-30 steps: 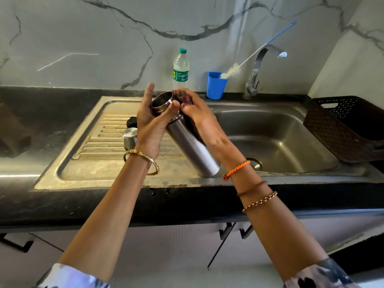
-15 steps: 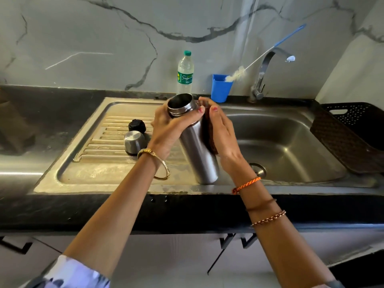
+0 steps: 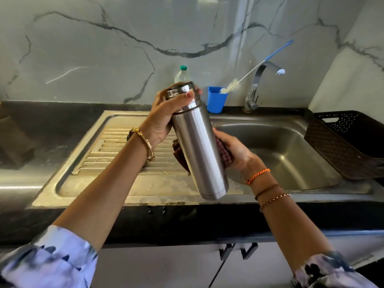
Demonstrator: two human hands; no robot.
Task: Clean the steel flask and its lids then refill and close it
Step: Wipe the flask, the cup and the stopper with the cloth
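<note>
The steel flask (image 3: 198,148) hangs nearly upright in the air over the drainboard, its open mouth at the top, its base tilted toward me. My left hand (image 3: 164,117) grips its neck just under the rim. My right hand (image 3: 234,151) holds a dark red scrub pad (image 3: 225,152) wrapped against the flask's lower body; part of the pad shows on the flask's left side too. The two lids are hidden behind my left forearm.
The steel sink basin (image 3: 276,150) lies to the right, with the tap (image 3: 256,88) behind it. A blue cup (image 3: 216,99) holds a long bottle brush (image 3: 255,69). A plastic water bottle (image 3: 180,74) stands behind the flask. A dark perforated basket (image 3: 349,142) sits at far right.
The flask has been lifted off the drainboard and raised. My right hand with the pad slid down from the neck to the lower body. The lids are now hidden by my left arm.
</note>
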